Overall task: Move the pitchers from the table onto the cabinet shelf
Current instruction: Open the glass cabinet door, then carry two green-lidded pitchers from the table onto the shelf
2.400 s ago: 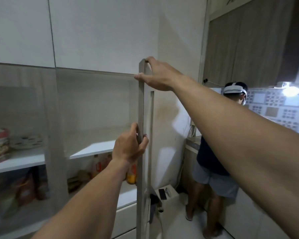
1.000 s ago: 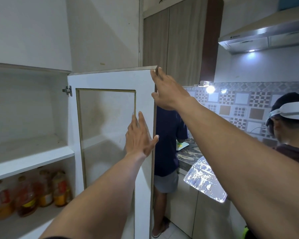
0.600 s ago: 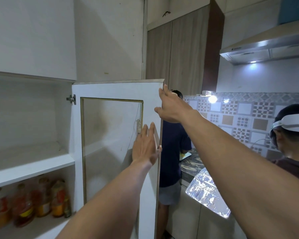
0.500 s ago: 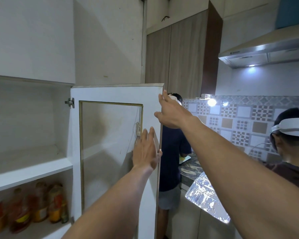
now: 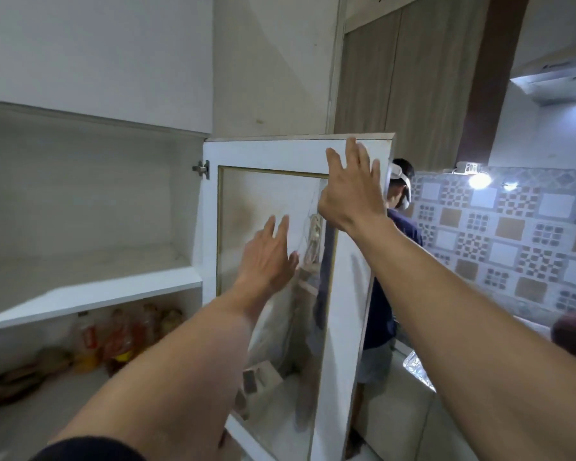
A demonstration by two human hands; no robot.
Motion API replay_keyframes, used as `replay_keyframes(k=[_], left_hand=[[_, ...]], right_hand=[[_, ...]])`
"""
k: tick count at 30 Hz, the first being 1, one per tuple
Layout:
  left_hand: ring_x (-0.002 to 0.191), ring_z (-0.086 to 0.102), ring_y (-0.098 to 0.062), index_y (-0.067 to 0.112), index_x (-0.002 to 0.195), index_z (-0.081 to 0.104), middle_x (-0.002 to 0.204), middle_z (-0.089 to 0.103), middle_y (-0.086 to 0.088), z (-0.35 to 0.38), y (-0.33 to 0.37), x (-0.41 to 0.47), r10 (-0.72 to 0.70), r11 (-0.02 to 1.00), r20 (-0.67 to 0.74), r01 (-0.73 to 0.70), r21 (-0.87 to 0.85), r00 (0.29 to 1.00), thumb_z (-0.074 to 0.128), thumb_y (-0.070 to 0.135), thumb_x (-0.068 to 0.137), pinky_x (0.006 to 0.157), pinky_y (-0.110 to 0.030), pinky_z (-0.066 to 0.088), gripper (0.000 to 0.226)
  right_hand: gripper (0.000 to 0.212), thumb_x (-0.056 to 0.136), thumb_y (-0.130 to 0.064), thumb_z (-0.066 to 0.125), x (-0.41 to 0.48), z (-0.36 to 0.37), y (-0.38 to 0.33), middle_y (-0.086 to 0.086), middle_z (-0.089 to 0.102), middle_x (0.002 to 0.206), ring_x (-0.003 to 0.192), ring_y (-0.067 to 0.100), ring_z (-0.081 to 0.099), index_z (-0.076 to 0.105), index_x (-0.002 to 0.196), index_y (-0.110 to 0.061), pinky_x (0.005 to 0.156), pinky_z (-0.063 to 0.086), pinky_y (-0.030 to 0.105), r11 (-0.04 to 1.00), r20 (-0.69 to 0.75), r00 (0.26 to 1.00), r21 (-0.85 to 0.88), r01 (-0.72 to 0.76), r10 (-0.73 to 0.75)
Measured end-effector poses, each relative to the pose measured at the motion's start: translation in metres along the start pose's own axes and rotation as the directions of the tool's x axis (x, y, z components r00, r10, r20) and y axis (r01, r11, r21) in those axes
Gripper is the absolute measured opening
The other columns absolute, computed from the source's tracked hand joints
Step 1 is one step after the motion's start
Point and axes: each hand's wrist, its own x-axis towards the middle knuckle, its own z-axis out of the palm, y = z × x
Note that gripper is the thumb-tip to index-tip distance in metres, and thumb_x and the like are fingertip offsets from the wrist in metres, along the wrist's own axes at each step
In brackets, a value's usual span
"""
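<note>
Now swung wide, the white glass-panelled cabinet door (image 5: 300,227) bares the empty white shelf (image 5: 90,294) at nine o'clock. Left hand (image 5: 266,257) and right hand (image 5: 350,191) have let go, fingers spread, holding nothing. Pitchers: out of view.

A: The cabinet door (image 5: 293,154) has a white painted frame, matt and a bit scuffed, around a glossy glass pane (image 5: 263,207) edged with a thin gold-coloured strip.

B: And the hinge (image 5: 201,168) at the door's upper left corner?

A: Bare metal, dull grey. Left of the door, the shelf (image 5: 90,294) is smooth white laminate. Right of the door, the wall tiles (image 5: 512,234) look glazed, with crinkled shiny foil (image 5: 419,371) below them.
</note>
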Motion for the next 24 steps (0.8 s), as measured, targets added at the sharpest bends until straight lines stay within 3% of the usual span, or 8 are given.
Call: replay_keyframes(k=[3,7,11,18,24], left_hand=[[0.133,0.041,-0.039,0.017,0.152,0.017,0.158,0.023,-0.015,-0.032,-0.061,-0.01,-0.045,0.997,-0.055,0.048,0.065,0.998,0.051,0.04,0.096,0.107,-0.048,0.038,0.07],[0.137,0.036,-0.038,0.016,0.153,0.016,0.159,0.021,-0.017,-0.08,-0.141,-0.032,-0.128,0.975,-0.071,0.139,0.175,0.989,0.049,0.038,0.096,0.109,-0.047,0.033,0.07],[0.135,0.038,-0.039,0.015,0.152,0.021,0.158,0.025,-0.017,-0.14,-0.23,-0.067,-0.217,0.924,-0.126,0.245,0.292,0.968,0.05,0.038,0.095,0.107,-0.048,0.035,0.068],[0.14,0.033,-0.037,0.016,0.153,0.022,0.159,0.025,-0.017,-0.242,-0.37,-0.153,-0.352,0.784,-0.2,0.405,0.47,0.914,0.046,0.044,0.094,0.114,-0.049,0.029,0.069],[0.138,0.034,-0.036,0.018,0.15,0.028,0.157,0.029,-0.016,-0.32,-0.465,-0.25,-0.495,0.625,-0.288,0.566,0.538,0.82,0.043,0.046,0.094,0.113,-0.049,0.029,0.065]], right_hand=[[0.071,0.089,-0.013,0.045,0.003,0.015,-0.057,0.019,0.006,0.166,0.153,0.036,0.004,0.021,0.156,-0.012,0.122,0.009,0.057,0.995,0.076,0.995,0.081,0.063,-0.069],[0.069,0.093,-0.02,0.045,0.005,0.034,-0.141,0.019,0.006,0.166,0.152,0.035,0.007,0.018,0.156,-0.014,0.121,0.012,0.056,0.974,0.135,0.98,0.193,0.121,-0.148],[0.068,0.092,-0.025,0.046,0.007,0.045,-0.247,0.02,0.02,0.161,0.148,0.036,0.02,0.022,0.155,-0.014,0.117,0.023,0.056,0.935,0.16,0.953,0.29,0.205,-0.258],[0.069,0.096,-0.036,0.045,-0.013,0.064,-0.427,0.019,0.018,0.163,0.15,0.036,0.019,0.02,0.157,-0.017,0.119,0.02,0.056,0.822,0.193,0.884,0.489,0.29,-0.427],[0.069,0.097,-0.041,0.044,-0.052,0.074,-0.578,0.019,0.021,0.163,0.15,0.034,0.02,0.02,0.158,-0.017,0.119,0.021,0.054,0.678,0.177,0.797,0.647,0.348,-0.578]])
